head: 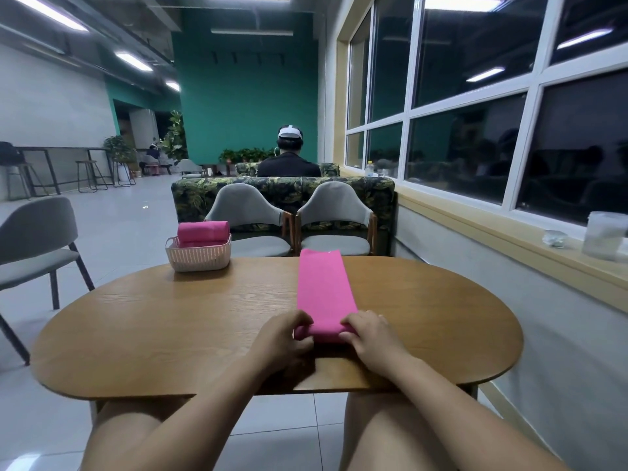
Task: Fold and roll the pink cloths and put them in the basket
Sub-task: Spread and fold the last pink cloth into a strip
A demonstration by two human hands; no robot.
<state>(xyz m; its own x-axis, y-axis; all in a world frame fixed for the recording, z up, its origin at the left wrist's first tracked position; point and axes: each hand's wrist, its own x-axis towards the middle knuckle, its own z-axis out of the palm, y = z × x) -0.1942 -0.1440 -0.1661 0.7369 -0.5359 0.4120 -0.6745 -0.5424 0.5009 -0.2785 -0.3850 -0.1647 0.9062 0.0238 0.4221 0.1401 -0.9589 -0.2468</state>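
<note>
A pink cloth (323, 290), folded into a long narrow strip, lies on the wooden table (170, 321) and runs away from me to the far edge. Its near end is curled into a small roll. My left hand (283, 334) grips the left end of that roll, fingers curled over it. At the roll's right end my right hand (368, 334) holds it the same way. A white slatted basket (198, 254) stands at the table's far left. Rolled pink cloths (203, 231) sit in it and stick up above the rim.
Two grey chairs (334, 212) face me across the table, with a leaf-patterned sofa back behind them. Another grey chair (34, 239) stands on the left. A window sill (509, 239) with clear containers runs along the right. A person sits far back, facing away.
</note>
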